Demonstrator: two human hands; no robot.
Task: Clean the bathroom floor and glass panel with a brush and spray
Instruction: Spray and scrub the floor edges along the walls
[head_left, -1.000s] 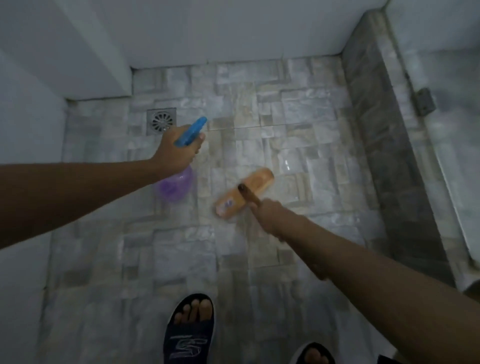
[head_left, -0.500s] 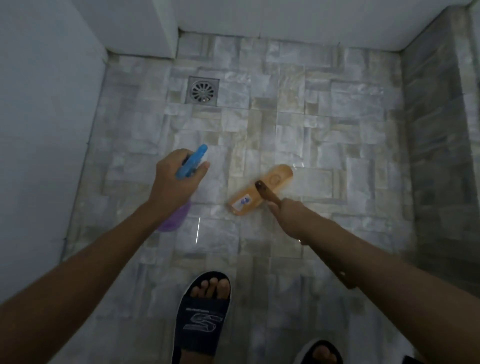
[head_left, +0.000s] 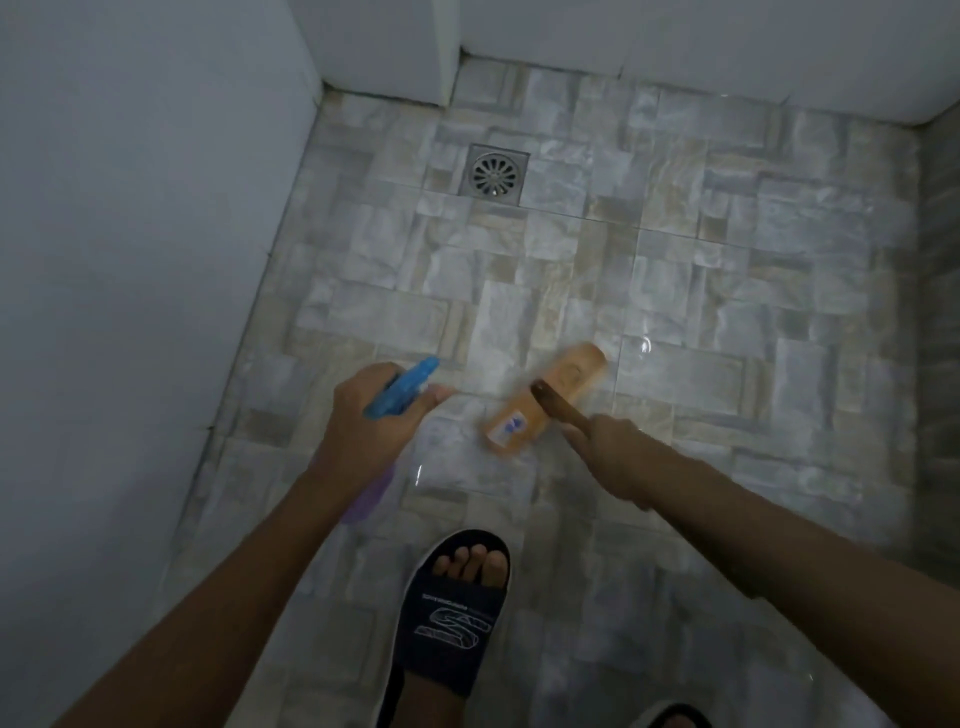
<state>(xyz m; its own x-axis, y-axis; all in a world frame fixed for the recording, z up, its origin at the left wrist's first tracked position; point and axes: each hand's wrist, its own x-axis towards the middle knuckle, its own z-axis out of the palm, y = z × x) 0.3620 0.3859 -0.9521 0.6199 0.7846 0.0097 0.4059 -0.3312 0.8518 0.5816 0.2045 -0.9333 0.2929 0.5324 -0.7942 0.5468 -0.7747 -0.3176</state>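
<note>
Seen from above, 2 bare arms reach forward over a bathroom floor of pale grey and beige stone-pattern tiles (head_left: 727, 312). The left hand (head_left: 363, 421) is curled round the neck of a spray bottle with a blue plastic trigger head and a translucent purple body (head_left: 402, 387). The blue head points far and right, and the purple body shows below the wrist. Just to its right, the right hand (head_left: 610, 452) is closed tight round the dark brown handle of a scrubbing brush with a long orange head (head_left: 519, 415). The head lies low on the tiles in mid-floor, slanting from near left to far right, and is blurred. A square metal floor drain (head_left: 493, 175) sits far off, towards the plain white left wall (head_left: 130, 260). Between the arms, 1 foot in a dark slide sandal with white lettering (head_left: 452, 618) stands on the near tiles.
</note>
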